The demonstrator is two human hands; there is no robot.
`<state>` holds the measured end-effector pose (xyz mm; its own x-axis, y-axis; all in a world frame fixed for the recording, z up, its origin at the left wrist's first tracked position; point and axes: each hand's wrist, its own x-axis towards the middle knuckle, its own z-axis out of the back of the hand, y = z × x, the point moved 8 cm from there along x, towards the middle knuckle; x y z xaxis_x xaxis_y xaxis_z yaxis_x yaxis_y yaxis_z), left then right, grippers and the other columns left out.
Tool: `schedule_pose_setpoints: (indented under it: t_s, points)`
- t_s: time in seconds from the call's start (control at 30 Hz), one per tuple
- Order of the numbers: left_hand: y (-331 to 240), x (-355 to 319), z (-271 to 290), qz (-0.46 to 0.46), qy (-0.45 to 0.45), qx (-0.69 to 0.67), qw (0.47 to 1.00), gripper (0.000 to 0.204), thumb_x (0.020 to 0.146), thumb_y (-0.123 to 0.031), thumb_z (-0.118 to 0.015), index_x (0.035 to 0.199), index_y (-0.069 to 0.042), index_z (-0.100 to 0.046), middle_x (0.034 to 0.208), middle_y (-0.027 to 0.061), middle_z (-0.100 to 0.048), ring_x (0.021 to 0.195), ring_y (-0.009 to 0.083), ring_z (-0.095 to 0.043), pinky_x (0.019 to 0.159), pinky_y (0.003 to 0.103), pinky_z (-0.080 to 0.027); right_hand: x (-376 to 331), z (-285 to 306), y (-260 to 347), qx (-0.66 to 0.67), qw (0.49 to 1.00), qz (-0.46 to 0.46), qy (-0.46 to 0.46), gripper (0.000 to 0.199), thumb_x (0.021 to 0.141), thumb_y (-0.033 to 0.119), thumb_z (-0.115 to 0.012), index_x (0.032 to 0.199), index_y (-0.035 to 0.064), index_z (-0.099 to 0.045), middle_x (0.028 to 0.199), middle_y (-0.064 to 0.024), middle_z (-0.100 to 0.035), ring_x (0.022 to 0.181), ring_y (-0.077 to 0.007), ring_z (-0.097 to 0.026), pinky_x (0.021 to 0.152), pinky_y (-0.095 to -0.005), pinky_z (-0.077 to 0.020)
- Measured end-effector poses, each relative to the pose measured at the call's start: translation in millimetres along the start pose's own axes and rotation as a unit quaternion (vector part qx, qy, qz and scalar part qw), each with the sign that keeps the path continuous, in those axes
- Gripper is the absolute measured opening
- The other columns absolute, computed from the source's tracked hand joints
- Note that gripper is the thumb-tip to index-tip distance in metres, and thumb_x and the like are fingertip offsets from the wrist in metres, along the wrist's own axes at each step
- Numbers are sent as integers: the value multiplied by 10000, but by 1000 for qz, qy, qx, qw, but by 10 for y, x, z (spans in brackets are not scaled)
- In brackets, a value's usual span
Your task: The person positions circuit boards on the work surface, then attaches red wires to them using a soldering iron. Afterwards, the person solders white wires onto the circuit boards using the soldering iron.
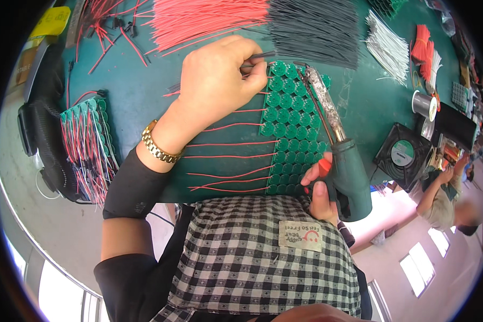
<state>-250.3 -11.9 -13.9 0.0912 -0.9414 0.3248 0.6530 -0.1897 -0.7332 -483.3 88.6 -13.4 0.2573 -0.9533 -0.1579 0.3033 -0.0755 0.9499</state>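
My left hand (214, 72) is closed in a pinch on a few black wires (260, 55), their ends pointing right over the top of a panel of small round green circuit boards (292, 115). Red wires (231, 144) run leftward in rows from the panel's left edge. In my right hand (322, 201) is a soldering gun (353, 180) with a green body, a red trigger and a stained metal barrel. A thin tube lies alongside the barrel. The gun's tip is by the panel's top rows; whether it touches a board I cannot tell.
Piles of red wires (209, 21) and black wires (314, 32) lie at the far side, white wires (386, 48) to their right. A wired board panel (88, 145) sits left. Rightward are a solder spool (424, 104) and a black fan (402, 153). Another person (440, 198) is beyond.
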Motion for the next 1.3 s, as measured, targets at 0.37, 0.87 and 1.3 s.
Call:
schedule_pose_setpoints:
  t_s: [0.37,0.87,1.3]
  points:
    - [-4,12,-9,-16,4,6,1000,63,704,-119,-662,721,-76,-619,680,21,-618,608,176,-635,517,290,-484,-30,16,-10,96,994,41,-24,336,820,123,-593,1105,-14,-476,783,-81,-559,647,-159,-558,592,-303,-478]
    - [-17,-64,-42,-77,56,-88,992,98,697,-32,-688,774,-16,-629,870,-6,-638,605,94,-576,538,211,-464,-88,-92,-35,87,996,-3,-7,398,830,162,-586,1158,-20,-453,811,-120,-546,670,-200,-545,600,-325,-477]
    - [-12,-75,-56,-70,48,-58,995,99,700,-43,-684,783,-24,-632,866,-13,-635,591,90,-572,536,216,-468,-116,-71,-111,33,999,-25,-12,331,824,192,-587,1060,-7,-469,785,-126,-550,650,-202,-557,583,-313,-470]
